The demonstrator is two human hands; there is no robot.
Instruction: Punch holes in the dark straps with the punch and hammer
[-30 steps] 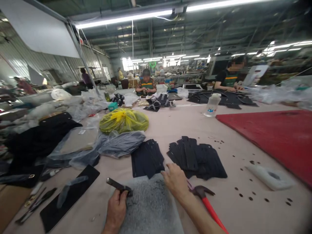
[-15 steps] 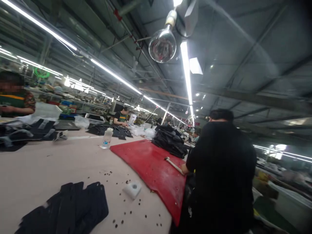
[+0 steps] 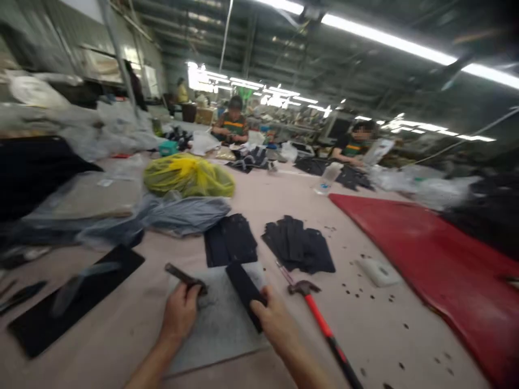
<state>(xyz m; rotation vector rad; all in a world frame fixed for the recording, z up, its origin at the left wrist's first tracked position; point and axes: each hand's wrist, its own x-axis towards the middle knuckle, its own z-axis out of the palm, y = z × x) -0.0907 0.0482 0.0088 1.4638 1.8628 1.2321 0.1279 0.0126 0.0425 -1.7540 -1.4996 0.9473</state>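
My left hand (image 3: 180, 312) is closed around a short dark metal hand tool (image 3: 182, 275), whose exact kind is blurred. A dark flat strip of material (image 3: 240, 285) is pinched between the thumb and fingers of my right hand (image 3: 278, 319). Both hands are over a pale grey board (image 3: 221, 337) on the table. Right of my right hand lies a claw hammer (image 3: 320, 313) with a red and black handle. Just beyond the board are two piles of dark cut pieces, a left pile (image 3: 230, 240) and a right pile (image 3: 299, 243).
A red sheet (image 3: 409, 243) covers the right side, with a white block (image 3: 379, 272) and small dark discs beside it. At left are a long dark panel (image 3: 101, 289), plastic-wrapped bundles and a yellow bag (image 3: 188, 175). Two people (image 3: 230, 121) (image 3: 354, 143) sit across the table.
The view has swung left and down, away from the person in black. Both my hands, the board and the hammer are now in view; the red sheet sits farther right.
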